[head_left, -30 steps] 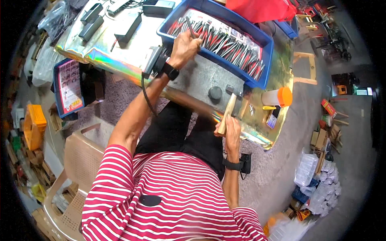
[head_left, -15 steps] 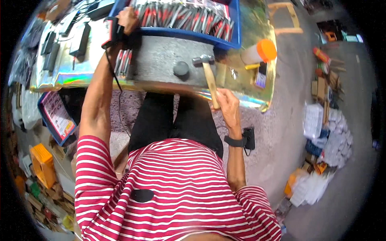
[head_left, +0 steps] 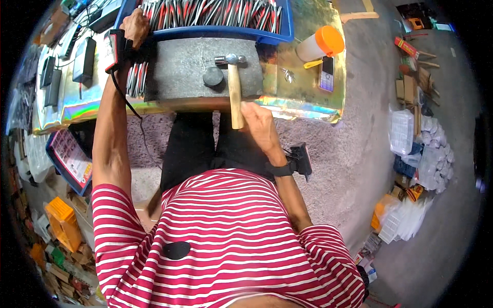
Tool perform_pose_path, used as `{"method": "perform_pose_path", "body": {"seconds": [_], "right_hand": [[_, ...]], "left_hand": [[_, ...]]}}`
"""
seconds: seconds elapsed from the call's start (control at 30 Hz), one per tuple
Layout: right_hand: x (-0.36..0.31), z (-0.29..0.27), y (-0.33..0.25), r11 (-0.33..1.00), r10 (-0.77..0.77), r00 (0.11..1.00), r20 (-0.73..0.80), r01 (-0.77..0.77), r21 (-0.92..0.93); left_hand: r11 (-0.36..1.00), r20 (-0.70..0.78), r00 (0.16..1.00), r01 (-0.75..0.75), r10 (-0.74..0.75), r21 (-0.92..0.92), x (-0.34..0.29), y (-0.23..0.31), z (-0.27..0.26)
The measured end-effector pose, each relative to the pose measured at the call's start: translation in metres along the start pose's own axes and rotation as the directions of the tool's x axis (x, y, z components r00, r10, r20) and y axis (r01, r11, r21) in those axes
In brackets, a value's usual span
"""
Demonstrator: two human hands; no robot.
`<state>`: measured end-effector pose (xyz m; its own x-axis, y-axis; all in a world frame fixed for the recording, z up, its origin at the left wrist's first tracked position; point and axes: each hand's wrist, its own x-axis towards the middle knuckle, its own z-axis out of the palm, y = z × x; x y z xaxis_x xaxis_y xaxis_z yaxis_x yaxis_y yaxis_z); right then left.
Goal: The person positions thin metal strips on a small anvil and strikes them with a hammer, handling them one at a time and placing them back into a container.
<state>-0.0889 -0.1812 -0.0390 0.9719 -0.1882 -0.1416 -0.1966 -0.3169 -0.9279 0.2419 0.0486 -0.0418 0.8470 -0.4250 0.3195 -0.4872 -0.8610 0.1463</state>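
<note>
My right hand is closed at the lower handle of a hammer, its fingers partly hidden. The wooden handle juts over the table's front edge, and the steel head is above a grey block. Left of the head, a round dark puck-like piece rests on the block. My left hand is curled at the near left corner of a blue tray; what its fingers hold is hidden. Slender red-and-grey pieces fill the tray. Several similar pieces lie beside the block, below my left wrist.
On the right stand an orange-lidded jar and a mobile phone, near small shiny bits. Black boxes with cables lie at the left. A cable trails from my left wrist. Below the table's left side is another blue tray.
The hammer has shifted left over the block, closer to the puck, and its handle now points more straight toward me. My right hand moved left with it. The whole view has shifted slightly.
</note>
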Motion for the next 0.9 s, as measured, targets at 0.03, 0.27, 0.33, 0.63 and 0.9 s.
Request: {"method": "perform_pose_path", "body": {"seconds": [0.03, 0.27, 0.33, 0.63, 0.9], "right_hand": [[0.0, -0.001, -0.001, 0.993, 0.094, 0.995, -0.02, -0.092, 0.077], [0.035, -0.061, 0.054, 0.998, 0.051, 0.896, -0.441, -0.034, 0.045], [0.051, -0.07, 0.074, 0.993, -0.005, 0.878, -0.48, -0.052, -0.105], [0.062, -0.07, 0.065, 0.839, -0.218, 0.86, -0.462, -0.076, -0.538], [0.07, -0.073, 0.08, 0.557, -0.34, 0.892, -0.297, -0.064, -0.828]], "left_hand": [[0.994, -0.028, 0.995, 0.094, -0.096, -0.063, -0.011, 0.004, -0.018], [0.919, -0.448, 0.878, -0.027, -0.165, -0.392, -0.058, 0.041, -0.049], [0.86, -0.409, 0.869, 0.034, -0.277, -0.51, -0.083, 0.048, -0.064], [0.429, -0.028, 0.821, 0.268, -0.57, -0.863, -0.19, 0.022, -0.058], [0.356, 0.093, 0.737, 0.427, -0.669, -0.831, -0.229, 0.009, -0.043]]}}
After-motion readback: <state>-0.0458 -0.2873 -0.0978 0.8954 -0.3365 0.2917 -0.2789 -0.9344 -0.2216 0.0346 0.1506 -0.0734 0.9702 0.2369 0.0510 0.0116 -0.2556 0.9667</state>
